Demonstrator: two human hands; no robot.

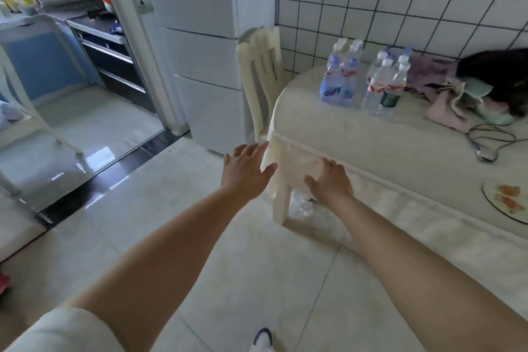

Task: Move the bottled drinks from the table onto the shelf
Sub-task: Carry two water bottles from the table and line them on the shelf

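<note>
Both grips, left point(246, 168) and right point(328, 180), spread, holding nothing; bottles point(363, 80) packed tight well beyond them on bench point(357, 134); grabbing one risks toppling neighbours.

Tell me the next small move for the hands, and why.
Probably reach the right hand forward to the nearest clear plastic bottle with the green label. Both it and the left hand are open and hold nothing, short of the bottles on the cream-clothed table.

I see clear glossy plastic bottles point(363, 77) on a matt cream tablecloth point(357, 134), over shiny floor tiles point(257, 266).
</note>
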